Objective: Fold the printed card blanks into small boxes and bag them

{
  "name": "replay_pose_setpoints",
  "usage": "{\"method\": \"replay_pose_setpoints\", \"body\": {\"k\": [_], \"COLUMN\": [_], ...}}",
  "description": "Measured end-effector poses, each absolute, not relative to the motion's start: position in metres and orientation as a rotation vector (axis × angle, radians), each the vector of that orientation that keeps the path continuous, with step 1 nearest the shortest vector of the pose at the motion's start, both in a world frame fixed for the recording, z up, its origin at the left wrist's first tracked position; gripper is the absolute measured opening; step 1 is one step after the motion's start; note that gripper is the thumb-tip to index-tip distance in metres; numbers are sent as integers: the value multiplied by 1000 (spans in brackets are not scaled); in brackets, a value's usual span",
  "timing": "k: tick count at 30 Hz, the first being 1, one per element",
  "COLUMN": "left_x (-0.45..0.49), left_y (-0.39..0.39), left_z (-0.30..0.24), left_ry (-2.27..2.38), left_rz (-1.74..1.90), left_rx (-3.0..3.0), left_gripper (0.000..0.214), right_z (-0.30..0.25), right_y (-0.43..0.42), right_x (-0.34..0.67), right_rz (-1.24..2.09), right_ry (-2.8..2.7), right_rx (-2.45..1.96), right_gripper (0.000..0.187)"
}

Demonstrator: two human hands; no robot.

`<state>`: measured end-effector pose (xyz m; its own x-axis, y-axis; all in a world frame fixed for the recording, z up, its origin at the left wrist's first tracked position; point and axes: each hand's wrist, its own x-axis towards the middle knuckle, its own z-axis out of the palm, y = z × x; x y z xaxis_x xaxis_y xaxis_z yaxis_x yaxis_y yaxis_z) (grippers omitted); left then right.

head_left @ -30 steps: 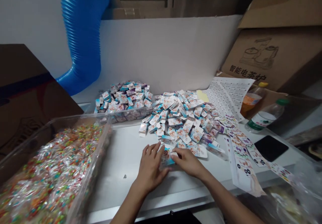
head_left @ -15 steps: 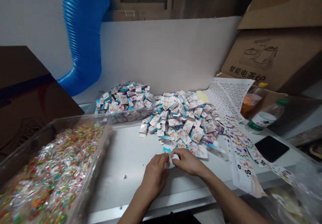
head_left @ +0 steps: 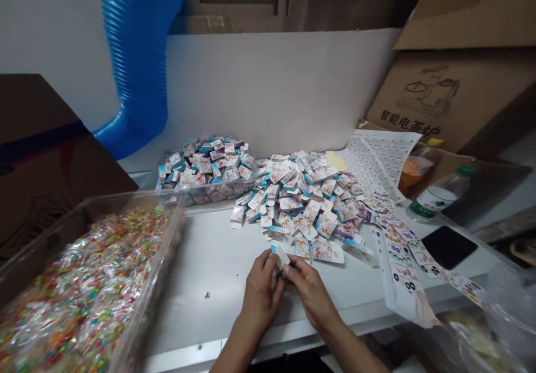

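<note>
Far left: clear tub (head_left: 163,256), wrapped multicoloured pieces (head_left: 96,283) inside. Then person's left hand (head_left: 260,289), fingers closed around small carton (head_left: 283,257) above front of white table (head_left: 205,261); right hand (head_left: 312,292) pinches its near edge. Carton pile (head_left: 301,208) beyond; rightward, label strips (head_left: 400,250), bottles (head_left: 435,199).

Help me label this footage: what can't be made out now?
Head view:
Small box: partly hidden by the left hand and right hand holding it.
Clear tub: near end cut off by the left and bottom edges.
Box pile: lower layers hidden by upper ones.
White sheet: print too small to read.
</note>
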<state>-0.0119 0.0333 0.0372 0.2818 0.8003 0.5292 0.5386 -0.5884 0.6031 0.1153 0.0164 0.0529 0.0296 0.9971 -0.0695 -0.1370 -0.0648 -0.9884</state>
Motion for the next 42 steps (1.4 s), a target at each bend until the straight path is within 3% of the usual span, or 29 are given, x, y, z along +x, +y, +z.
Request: {"method": "replay_pose_setpoints", "body": {"k": [6, 11, 14, 22, 29, 36, 42], "left_x": [-13, -14, -14, -18, -15, -20, -21], "left_y": [30, 29, 29, 30, 26, 27, 24], "left_z": [31, 32, 29, 24, 24, 23, 12], "left_ry": [1218, 1202, 1195, 1137, 1139, 1121, 1078], "left_rz": [1213, 1257, 1323, 1400, 1480, 1428, 1275], "left_rx": [2420, 2379, 2446, 2579, 2577, 2569, 2488], "left_gripper": [47, 58, 58, 57, 56, 55, 58], "right_z": [60, 60, 60, 71, 82, 76, 67], "right_y": [9, 11, 13, 5, 7, 3, -7], "right_x": [112, 115, 115, 111, 116, 113, 99], "right_rz": [755, 978, 949, 154, 367, 88, 139], "right_ry": [-1512, -1418, -1435, -2049, -2054, -2261, -2263], "right_rx": [-1431, -1419, -1442, -1750, -1734, -1733, -1904], "right_gripper": [37, 41, 40, 41, 35, 41, 45]}}
